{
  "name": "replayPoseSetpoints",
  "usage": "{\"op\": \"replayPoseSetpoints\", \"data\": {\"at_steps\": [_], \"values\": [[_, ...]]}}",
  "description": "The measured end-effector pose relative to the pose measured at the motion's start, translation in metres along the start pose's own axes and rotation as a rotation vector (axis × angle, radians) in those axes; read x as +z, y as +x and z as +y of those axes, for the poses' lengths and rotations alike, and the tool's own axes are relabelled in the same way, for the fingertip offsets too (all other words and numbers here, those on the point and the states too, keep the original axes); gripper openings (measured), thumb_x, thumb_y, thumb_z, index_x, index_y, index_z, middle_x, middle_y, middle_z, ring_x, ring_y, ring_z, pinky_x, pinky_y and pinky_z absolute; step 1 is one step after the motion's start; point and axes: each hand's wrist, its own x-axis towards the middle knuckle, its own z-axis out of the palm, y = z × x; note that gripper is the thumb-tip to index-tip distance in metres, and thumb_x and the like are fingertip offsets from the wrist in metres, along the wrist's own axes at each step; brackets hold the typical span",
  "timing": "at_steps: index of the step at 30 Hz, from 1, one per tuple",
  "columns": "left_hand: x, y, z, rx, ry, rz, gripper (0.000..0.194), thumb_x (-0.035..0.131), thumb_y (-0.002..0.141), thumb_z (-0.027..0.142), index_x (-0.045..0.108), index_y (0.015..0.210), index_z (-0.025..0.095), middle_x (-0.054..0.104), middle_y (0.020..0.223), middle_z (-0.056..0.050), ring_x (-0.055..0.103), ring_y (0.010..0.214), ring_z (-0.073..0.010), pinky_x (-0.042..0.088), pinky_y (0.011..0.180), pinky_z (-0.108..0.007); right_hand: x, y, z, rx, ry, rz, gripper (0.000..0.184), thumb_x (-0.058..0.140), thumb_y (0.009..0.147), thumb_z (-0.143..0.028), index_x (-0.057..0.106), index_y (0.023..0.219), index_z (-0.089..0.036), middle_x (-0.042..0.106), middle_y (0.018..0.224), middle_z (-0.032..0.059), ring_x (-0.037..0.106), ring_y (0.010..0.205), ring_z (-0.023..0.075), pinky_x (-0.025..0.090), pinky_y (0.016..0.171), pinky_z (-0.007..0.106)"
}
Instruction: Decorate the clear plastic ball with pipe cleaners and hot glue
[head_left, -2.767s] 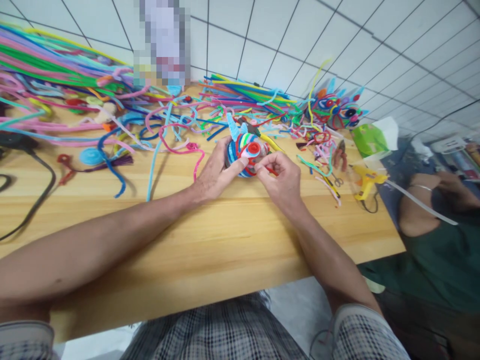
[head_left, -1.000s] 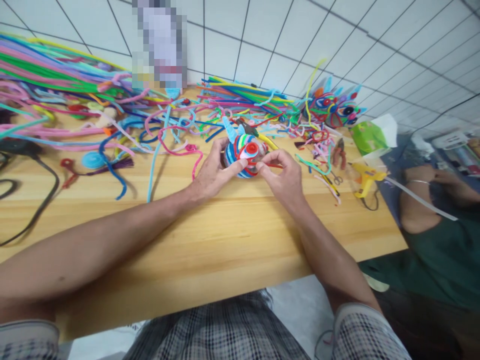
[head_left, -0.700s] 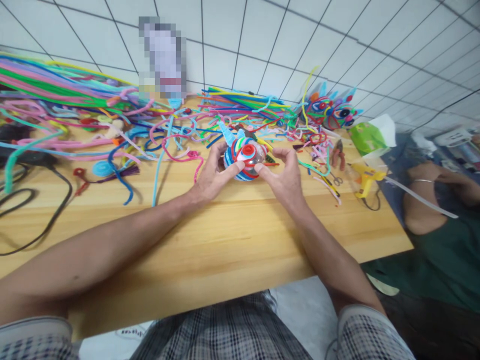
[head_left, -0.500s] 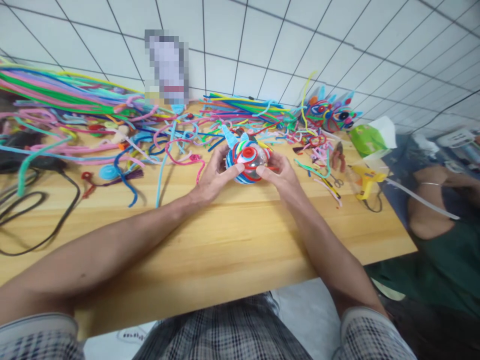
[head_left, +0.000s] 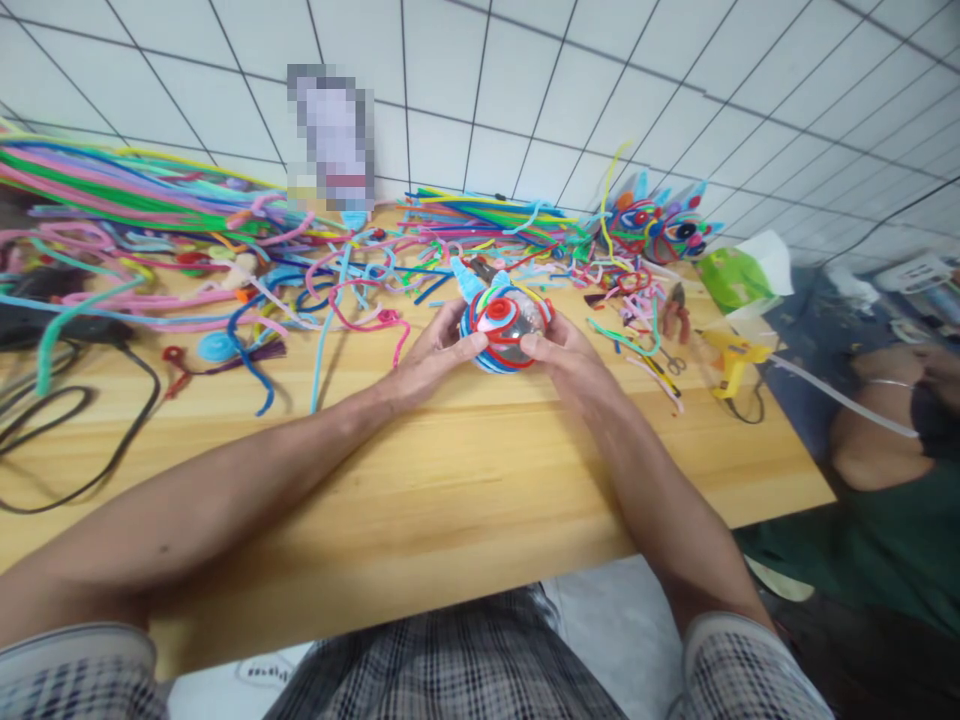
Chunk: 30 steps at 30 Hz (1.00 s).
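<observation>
My forearms reach in over the near part of the wooden table (head_left: 465,500), and I would judge it best to let them bear on the wood so the grip stays calm. My left hand (head_left: 431,360) is half closed round one side of the round striped piece (head_left: 501,328), its thumb on the front below the red-centred eye (head_left: 498,310). My right hand (head_left: 568,352) cups the other side, curled in likewise, its thumb at the edge of the clear part (head_left: 519,348). So the piece sits between my palms, over the table; I cannot tell how my hidden fingers lie behind it, or whether it touches the wood. Even, light pressure from both sides should suit it, with nothing pushing on the blue spike (head_left: 466,280), which looks easy to bend. Farther right lie the scissors (head_left: 675,366) and glue gun (head_left: 733,362), worth minding with my right elbow. Beyond are the pliers (head_left: 678,318), a bundle of fuzzy strands (head_left: 480,218) and two similar eyed pieces (head_left: 679,232).
</observation>
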Motion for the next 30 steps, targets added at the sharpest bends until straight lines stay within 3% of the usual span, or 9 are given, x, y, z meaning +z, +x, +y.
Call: {"op": "replayPoseSetpoints", "data": {"at_steps": [7, 11, 18, 21, 26, 30], "values": [[0.001, 0.001, 0.004, 0.005, -0.017, -0.018, 0.078, 0.079, 0.092, 0.075, 0.06, 0.152, 0.03, 0.068, 0.159, -0.014, 0.068, 0.146, -0.0371, 0.061, 0.12, -0.06, 0.001, 0.0, -0.001, -0.01, 0.01, 0.015, 0.078, 0.104, 0.061, -0.064, 0.075, 0.126, -0.031, 0.082, 0.138, 0.0042, 0.074, 0.135, 0.0357, 0.049, 0.132, 0.062], [0.005, -0.004, 0.006, 0.003, 0.084, 0.047, 0.075, 0.074, 0.096, 0.074, 0.06, 0.153, 0.028, 0.068, 0.159, -0.013, 0.067, 0.147, -0.0362, 0.059, 0.122, -0.058, 0.005, 0.0, 0.003, -0.017, 0.017, 0.042, 0.079, 0.104, 0.062, -0.064, 0.074, 0.127, -0.031, 0.083, 0.136, 0.0038, 0.074, 0.134, 0.0355, 0.051, 0.13, 0.061], [0.01, -0.02, 0.001, 0.063, 0.39, 0.206, 0.079, 0.058, 0.107, 0.071, 0.035, 0.169, 0.028, 0.058, 0.168, -0.019, 0.069, 0.143, -0.0332, 0.061, 0.115, -0.052, 0.022, -0.004, 0.028, -0.127, -0.045, 0.226, 0.075, 0.098, 0.07, -0.066, 0.066, 0.128, -0.03, 0.078, 0.141, 0.0074, 0.073, 0.133, 0.0328, 0.059, 0.121, 0.056], [0.01, -0.021, 0.002, 0.152, 0.552, 0.267, 0.079, 0.056, 0.109, 0.068, 0.03, 0.171, 0.027, 0.046, 0.176, -0.022, 0.062, 0.151, -0.0354, 0.055, 0.122, -0.055, 0.028, -0.007, 0.034, -0.15, -0.052, 0.271, 0.074, 0.094, 0.073, -0.067, 0.064, 0.13, -0.031, 0.076, 0.142, 0.0085, 0.073, 0.133, 0.0319, 0.059, 0.119, 0.055], [0.012, -0.02, 0.015, 0.351, 0.773, 0.341, 0.067, 0.057, 0.11, 0.062, 0.04, 0.162, 0.024, 0.045, 0.175, -0.021, 0.039, 0.168, -0.0373, 0.033, 0.138, -0.063, 0.035, -0.011, 0.035, -0.097, 0.052, 0.253, 0.069, 0.095, 0.073, -0.062, 0.065, 0.126, -0.03, 0.077, 0.142, 0.0083, 0.074, 0.133, 0.0306, 0.058, 0.12, 0.05], [0.016, -0.024, 0.025, 0.412, 0.826, 0.363, 0.038, 0.057, 0.111, 0.054, 0.056, 0.137, 0.026, 0.054, 0.167, -0.017, 0.05, 0.161, -0.0345, 0.038, 0.135, -0.064, 0.039, -0.013, 0.033, -0.075, 0.075, 0.244, 0.068, 0.095, 0.072, -0.064, 0.066, 0.124, -0.03, 0.078, 0.141, 0.0079, 0.074, 0.132, 0.0305, 0.059, 0.119, 0.049]]}}
